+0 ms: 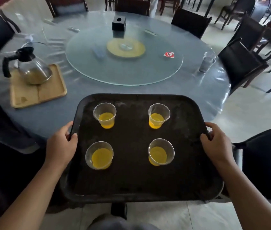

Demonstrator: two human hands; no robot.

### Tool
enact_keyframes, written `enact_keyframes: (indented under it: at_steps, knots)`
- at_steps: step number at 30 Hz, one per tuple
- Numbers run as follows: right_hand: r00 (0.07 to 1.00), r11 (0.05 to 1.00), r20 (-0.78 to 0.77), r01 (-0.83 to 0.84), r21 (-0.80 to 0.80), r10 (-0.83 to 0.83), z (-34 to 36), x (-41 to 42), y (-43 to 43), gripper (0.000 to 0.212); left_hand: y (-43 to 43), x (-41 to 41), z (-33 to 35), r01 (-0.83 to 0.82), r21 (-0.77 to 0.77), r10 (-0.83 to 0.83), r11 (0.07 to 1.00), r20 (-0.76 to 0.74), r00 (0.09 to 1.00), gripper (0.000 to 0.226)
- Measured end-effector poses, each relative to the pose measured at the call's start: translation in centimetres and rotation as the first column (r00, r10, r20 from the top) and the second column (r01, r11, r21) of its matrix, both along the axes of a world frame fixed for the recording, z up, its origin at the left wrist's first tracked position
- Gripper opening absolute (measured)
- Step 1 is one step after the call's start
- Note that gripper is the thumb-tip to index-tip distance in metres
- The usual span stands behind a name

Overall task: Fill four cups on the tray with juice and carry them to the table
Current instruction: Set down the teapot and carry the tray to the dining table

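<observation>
A black tray (131, 180) carries clear plastic cups with orange juice in their bottoms: far left cup (105, 115), far right cup (158, 116), near left cup (99, 155) and near right cup (161, 152). All stand upright and apart. My left hand (60, 146) grips the tray's left rim, thumb over the edge. My right hand (217, 143) grips the right rim the same way. The tray's far edge hangs over the near edge of the round grey table (85, 90).
A wooden tray (48, 95) with a glass jug (32, 67) sits at the table's left. A glass turntable (124, 55) with a black box (119, 24) fills the middle. Stacked clear cups (207, 63) stand at the right. Dark chairs (242, 65) ring the table.
</observation>
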State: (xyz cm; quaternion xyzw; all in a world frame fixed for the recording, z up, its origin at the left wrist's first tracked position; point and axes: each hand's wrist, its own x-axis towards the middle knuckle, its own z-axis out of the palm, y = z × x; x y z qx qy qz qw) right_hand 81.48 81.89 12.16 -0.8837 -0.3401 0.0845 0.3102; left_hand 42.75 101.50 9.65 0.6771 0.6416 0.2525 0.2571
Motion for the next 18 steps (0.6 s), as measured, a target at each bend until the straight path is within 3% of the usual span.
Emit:
enact_keyframes:
  at_steps: [18]
  knots:
    - [0.998,0.999,-0.026,-0.05,-0.022,0.049,-4.5,4.8,12.7,0.041,10.6,3.1,-3.5,-0.101,-0.079,0.102,0.992,0.005,0.995,0.045]
